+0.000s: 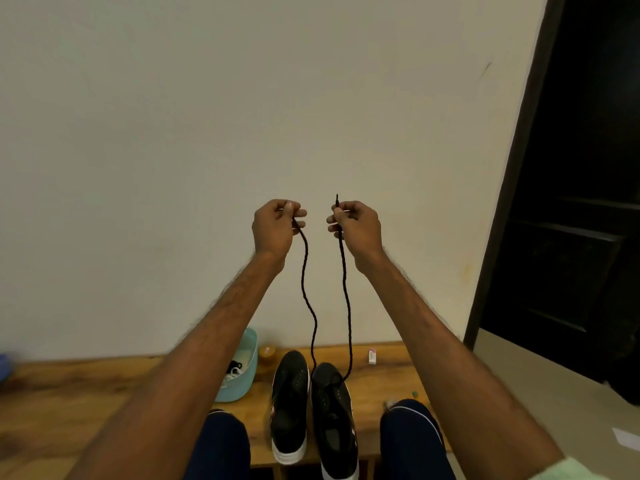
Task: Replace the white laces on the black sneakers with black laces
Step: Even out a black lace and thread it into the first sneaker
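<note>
We count one teal tub (252,355) holding white laces (229,375); two black sneakers (290,403); one black lace (347,292), ends pinched in the grip of left hand (273,227) and right hand (358,226).

We see a black twisted cord lace (348,306), black canvas sneakers (290,403) with white soles, white laces (231,374), a pale turquoise plastic tub (244,382), our navy trousers (412,441) piped in white, a warm brown, dark-grained wooden tabletop (86,393), a plain cream wall (207,133)

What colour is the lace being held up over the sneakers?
Black lace, clearest in the head view.
</note>
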`<state>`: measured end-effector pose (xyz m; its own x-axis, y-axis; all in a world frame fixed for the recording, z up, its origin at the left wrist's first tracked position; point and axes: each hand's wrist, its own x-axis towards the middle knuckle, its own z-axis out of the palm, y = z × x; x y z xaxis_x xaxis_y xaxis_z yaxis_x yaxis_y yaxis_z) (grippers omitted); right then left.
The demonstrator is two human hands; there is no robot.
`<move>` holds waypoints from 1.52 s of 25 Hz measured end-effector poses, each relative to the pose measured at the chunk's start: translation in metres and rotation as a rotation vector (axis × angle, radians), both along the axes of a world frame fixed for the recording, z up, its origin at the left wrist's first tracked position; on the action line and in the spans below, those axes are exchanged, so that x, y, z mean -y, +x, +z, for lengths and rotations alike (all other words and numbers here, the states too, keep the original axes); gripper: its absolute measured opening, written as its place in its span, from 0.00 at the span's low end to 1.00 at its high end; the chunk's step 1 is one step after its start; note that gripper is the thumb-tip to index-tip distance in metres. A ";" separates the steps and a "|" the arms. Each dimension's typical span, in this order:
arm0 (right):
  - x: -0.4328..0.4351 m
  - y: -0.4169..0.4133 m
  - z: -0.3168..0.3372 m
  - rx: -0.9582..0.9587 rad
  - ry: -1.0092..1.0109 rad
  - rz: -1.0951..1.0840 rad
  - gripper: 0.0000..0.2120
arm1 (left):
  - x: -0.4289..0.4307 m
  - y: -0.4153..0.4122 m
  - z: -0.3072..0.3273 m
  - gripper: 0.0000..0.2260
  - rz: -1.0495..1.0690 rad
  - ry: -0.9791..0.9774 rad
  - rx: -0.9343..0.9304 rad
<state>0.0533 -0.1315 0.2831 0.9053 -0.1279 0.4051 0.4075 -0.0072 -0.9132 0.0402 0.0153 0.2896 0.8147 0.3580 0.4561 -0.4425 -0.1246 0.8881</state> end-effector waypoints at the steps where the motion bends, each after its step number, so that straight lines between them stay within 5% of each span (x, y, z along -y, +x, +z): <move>1: 0.004 -0.002 -0.013 -0.014 -0.005 0.018 0.05 | -0.004 0.000 -0.016 0.10 -0.018 -0.036 -0.044; 4: 0.021 -0.007 -0.086 -0.059 -0.150 -0.005 0.07 | -0.014 0.002 -0.095 0.12 0.044 0.061 -0.206; 11: 0.031 0.008 -0.313 -0.468 -0.730 0.099 0.09 | 0.001 0.006 -0.297 0.10 -0.067 0.779 -0.657; 13: 0.027 0.013 -0.341 -0.534 -0.806 0.140 0.07 | 0.007 0.007 -0.328 0.11 -0.054 0.899 -0.711; 17: 0.018 0.019 -0.359 -0.595 -0.848 0.177 0.21 | 0.012 0.025 -0.364 0.12 -0.059 1.171 -0.798; 22: 0.009 0.025 -0.377 -0.576 -0.905 0.147 0.22 | 0.010 0.045 -0.385 0.10 -0.060 1.362 -0.735; 38: 0.015 0.023 -0.393 -0.629 -1.123 0.100 0.19 | -0.013 0.029 -0.394 0.07 0.188 0.666 -0.760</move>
<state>0.0759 -0.1467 -0.1097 0.9644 0.0823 -0.2513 -0.0446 -0.8862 -0.4612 0.0693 0.0284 -0.1045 0.9281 0.3724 -0.0040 0.2853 -0.7039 0.6505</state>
